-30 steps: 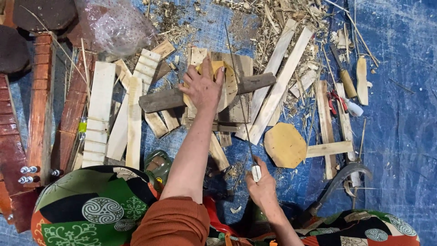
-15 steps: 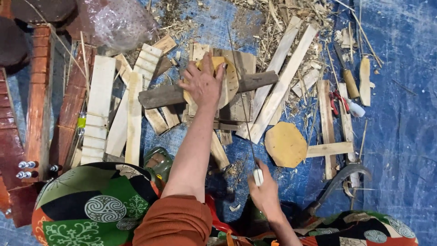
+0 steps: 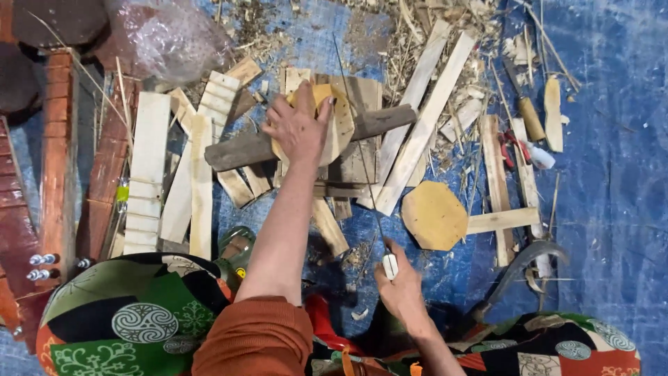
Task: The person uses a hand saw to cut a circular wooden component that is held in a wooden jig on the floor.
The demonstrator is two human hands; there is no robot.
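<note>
Wood slats [image 3: 202,182] crowding blue tarp [image 3: 612,209]

Setting: informal ground-level woodworking spot, no bench. Evidence: blue tarp [image 3: 612,174] as work surface; cut wood slats [image 3: 149,167] scattered; shavings & splinters [image 3: 417,35]; wooden-handled knife [image 3: 525,104]; curved sickle blade [image 3: 518,268]; octagonal wood piece [image 3: 435,216].
</note>
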